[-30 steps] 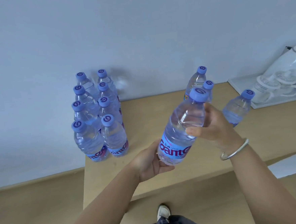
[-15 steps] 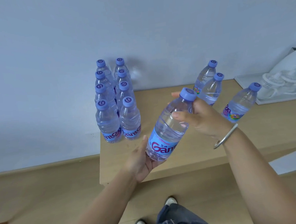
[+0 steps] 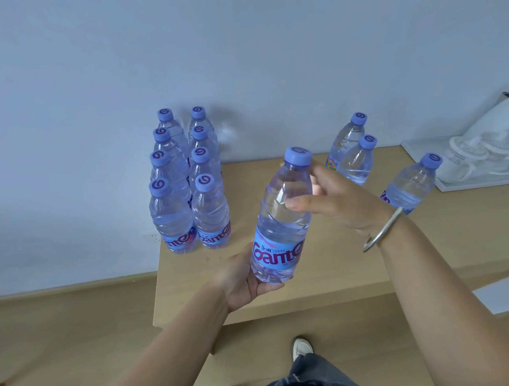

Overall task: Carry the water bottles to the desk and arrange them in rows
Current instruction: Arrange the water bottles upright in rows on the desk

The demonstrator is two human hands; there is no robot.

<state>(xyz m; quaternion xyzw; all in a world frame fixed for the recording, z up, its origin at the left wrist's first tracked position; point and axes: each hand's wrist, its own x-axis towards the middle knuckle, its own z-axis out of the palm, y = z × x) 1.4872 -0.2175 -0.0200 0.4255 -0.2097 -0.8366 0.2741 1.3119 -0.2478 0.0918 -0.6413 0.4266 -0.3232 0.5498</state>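
Hands (image 3: pixel 283 239) grip one ribbed clear plastic bottle (image 3: pixel 282 218) (left cradles base, right pinches shoulder).

**Blue caps, blue labels, pretty much everywhere**

The bottle (image 3: pixel 282 218) gripped between the fingers is seen to be clear, topped by a periwinkle-blue cap (image 3: pixel 298 156) with a purple swirl, just above the right hand's fingertips (image 3: pixel 296 203). A light blue label (image 3: pixel 277 253) with magenta-purple lettering is wrapped low on it, beside the left hand's fingers (image 3: pixel 247 279). The same caps and labels are worn by the eight grouped bottles (image 3: pixel 186 179) off to the fingers' left. A multicoloured dotted label (image 3: pixel 332 162) is shown on one bottle beyond the right fingers. The desk (image 3: pixel 336 265) is coloured pale tan wood, the wall (image 3: pixel 238 58) flat grey-blue, the bangle (image 3: pixel 382 230) silver, the tray (image 3: pixel 484 181) white.
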